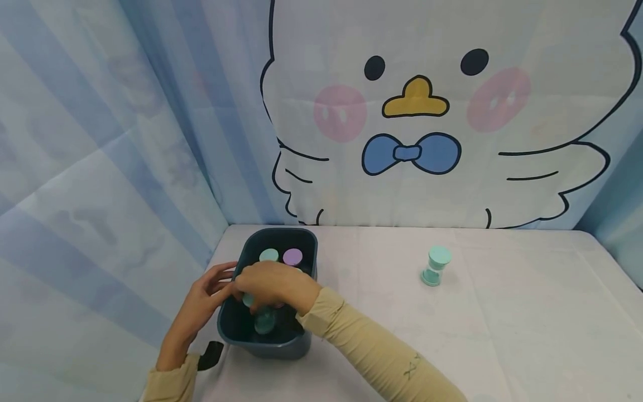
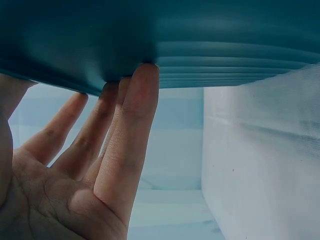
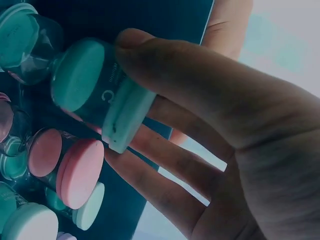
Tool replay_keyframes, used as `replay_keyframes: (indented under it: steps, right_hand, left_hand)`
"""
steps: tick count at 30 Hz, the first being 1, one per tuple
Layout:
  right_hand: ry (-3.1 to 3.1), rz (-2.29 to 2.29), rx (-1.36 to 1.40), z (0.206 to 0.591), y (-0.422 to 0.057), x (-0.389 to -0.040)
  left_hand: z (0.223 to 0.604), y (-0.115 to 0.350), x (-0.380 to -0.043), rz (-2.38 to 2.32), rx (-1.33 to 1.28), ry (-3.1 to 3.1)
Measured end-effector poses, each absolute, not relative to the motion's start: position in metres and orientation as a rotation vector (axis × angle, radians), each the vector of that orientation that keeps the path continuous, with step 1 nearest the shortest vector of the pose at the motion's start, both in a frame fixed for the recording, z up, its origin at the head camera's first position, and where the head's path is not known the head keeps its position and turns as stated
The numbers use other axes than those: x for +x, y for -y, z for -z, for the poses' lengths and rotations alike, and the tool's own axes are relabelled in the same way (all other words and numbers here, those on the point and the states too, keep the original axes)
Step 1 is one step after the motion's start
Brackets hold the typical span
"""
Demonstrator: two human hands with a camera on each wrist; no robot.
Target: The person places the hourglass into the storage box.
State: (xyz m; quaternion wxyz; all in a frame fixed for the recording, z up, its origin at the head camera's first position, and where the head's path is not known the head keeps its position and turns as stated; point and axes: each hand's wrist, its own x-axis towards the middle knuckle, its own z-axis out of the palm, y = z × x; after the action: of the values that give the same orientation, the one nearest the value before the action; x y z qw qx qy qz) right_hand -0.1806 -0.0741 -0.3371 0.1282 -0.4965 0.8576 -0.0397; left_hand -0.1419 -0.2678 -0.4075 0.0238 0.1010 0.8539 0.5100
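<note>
In the dark teal bin (image 1: 296,349), my right hand (image 1: 276,282) reaches down among several small sand timers. The right wrist view shows its thumb and fingers pinching a teal sand timer (image 3: 127,120) by one end cap. Beside that one lie a pink sand timer (image 3: 80,172) and another teal sand timer (image 3: 42,47). My left hand (image 1: 201,301) is at the bin's left side; its fingers, nearly straight, touch the outer wall (image 2: 215,55). From the head view, the right hand covers much of the bin's contents.
A mint-green sand timer (image 1: 436,266) stands on the white-covered table (image 1: 502,312), right of the bin. Behind the table hangs a curtain (image 1: 351,190) with a cartoon bird; more blue-and-white curtain (image 1: 100,195) hangs on the left.
</note>
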Motion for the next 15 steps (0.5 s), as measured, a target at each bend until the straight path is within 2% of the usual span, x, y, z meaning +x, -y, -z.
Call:
replay_keyframes:
  steps: [15]
  right_hand:
    - [-2.466, 0.060, -1.473, 0.3436, 0.0784, -0.1799]
  left_hand:
    - [0.4063, 0.2673, -0.1421, -1.569, 0.270, -2.618]
